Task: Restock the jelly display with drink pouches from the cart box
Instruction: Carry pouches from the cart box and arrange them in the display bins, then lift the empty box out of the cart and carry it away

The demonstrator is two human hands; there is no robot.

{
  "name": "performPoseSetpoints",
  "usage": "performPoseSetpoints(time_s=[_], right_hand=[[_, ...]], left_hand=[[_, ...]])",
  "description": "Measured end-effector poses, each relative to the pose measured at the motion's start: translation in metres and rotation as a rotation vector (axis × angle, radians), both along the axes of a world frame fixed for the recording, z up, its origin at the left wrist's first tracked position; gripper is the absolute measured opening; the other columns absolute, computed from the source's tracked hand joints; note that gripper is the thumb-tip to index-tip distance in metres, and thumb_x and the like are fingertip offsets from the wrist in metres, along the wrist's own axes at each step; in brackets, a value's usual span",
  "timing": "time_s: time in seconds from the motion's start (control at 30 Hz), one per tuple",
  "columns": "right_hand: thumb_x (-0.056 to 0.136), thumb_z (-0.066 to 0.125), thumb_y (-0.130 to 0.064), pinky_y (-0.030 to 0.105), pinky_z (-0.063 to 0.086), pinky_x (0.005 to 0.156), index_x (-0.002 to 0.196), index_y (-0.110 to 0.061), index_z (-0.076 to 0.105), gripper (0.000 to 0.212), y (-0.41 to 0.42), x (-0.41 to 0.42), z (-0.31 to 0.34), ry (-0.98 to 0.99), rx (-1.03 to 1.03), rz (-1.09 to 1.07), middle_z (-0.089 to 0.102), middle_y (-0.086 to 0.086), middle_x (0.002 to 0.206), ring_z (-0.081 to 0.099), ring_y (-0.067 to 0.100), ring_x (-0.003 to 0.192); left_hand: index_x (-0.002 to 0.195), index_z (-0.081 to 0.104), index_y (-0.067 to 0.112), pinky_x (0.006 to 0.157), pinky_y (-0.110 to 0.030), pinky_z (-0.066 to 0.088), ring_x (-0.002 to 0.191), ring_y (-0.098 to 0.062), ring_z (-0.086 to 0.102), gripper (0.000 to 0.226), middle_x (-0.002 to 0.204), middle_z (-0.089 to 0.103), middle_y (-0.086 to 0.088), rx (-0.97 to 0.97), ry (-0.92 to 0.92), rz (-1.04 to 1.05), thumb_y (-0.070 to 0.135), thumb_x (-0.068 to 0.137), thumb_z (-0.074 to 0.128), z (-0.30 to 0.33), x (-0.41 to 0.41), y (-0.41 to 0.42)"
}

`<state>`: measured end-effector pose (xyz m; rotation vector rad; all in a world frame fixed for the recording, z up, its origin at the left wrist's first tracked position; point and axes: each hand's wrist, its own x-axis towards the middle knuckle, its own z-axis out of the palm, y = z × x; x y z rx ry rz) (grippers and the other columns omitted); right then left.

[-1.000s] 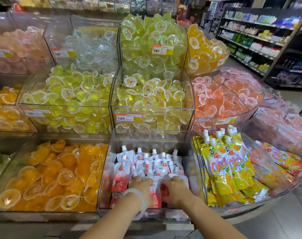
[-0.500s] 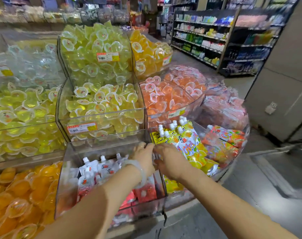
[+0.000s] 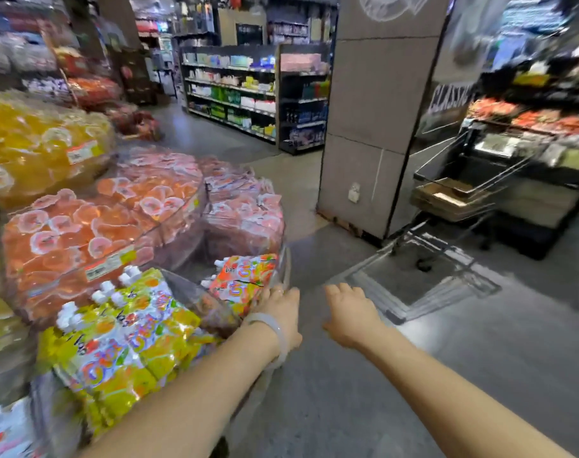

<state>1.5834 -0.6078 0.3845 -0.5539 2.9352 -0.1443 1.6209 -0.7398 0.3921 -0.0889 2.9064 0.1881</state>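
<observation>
Both hands are empty right now. My left hand (image 3: 281, 312), w/ a pale bangle at the wrist, sits at the near right edge of the jelly display (image 3: 283, 269), fingers loose and just by the clear bin rim; can't tell if they actually touch it, frame's blurred. Right hand (image 3: 347, 317) hangs over bare floor, fingers relaxed and spread, gripping nothing.

Step in hand, as I read it: go fetch more pouches. The cart (image 3: 473, 173) stands far right, past the grey pillar (image 3: 377, 120), well apart from the display. The cardboard box (image 3: 446, 196) sits in its basket, flaps open; can't see what's inside from here.

How I'd do it well:
- Walk round the pillar's near corner, don't cut close; cart nose pokes out beside it.
- Better still, pull the cart over next to the display, fewer trips.
- Grab pouches in a stack by the bodies, not the caps, spouts all one way.
- Match flavour to bin: yellow-orange pouches (image 3: 126, 338) stand spout-up near left, the orange-red pouches (image 3: 245, 279) sit in the end bin, which looks lower on stock.
- Slot new ones upright behind the front row so labels face out.

Risk: the end bin's rim overhangs the aisle, so a hip or the cart could knock it.
</observation>
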Motion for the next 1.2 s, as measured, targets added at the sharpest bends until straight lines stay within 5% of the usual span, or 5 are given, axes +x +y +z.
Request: performPoseSetpoints(time_s=[0.57,0.97,1.2], right_hand=[[0.092,0.055,-0.027,0.043,0.04,0.101,0.137,-0.01,0.032,0.054,0.245,-0.202,-0.007,-0.101,0.052,-0.526,0.038,0.013,0.14,0.036,0.034,0.129],[0.093,0.054,-0.017,0.044,0.036,0.106,0.139,-0.011,0.03,0.053,0.31,-0.439,-0.006,-0.111,0.036,-0.628,0.035,0.013,0.142,0.029,0.036,0.132],[0.093,0.054,-0.019,0.041,0.042,0.095,0.13,-0.01,0.036,0.042,0.38,-0.594,-0.013,-0.094,0.022,-0.625,0.042,0.015,0.133,0.042,0.034,0.121]], left_hand=[[0.144,0.023,0.015,0.105,-0.042,0.033,0.136,-0.033,0.022,0.07,0.146,0.021,-0.011,-0.023,-0.096,-0.453,0.029,0.087,0.062,-0.013,-0.278,0.23],[0.144,0.023,0.016,0.104,-0.04,0.034,0.135,-0.032,0.025,0.076,0.146,0.024,-0.012,-0.045,-0.105,-0.566,0.036,0.084,0.066,0.001,-0.526,0.306],[0.143,0.025,0.016,0.104,-0.046,0.036,0.136,-0.035,0.023,0.071,0.147,0.022,-0.013,-0.038,-0.11,-0.541,0.031,0.086,0.065,-0.01,-0.684,0.368]])
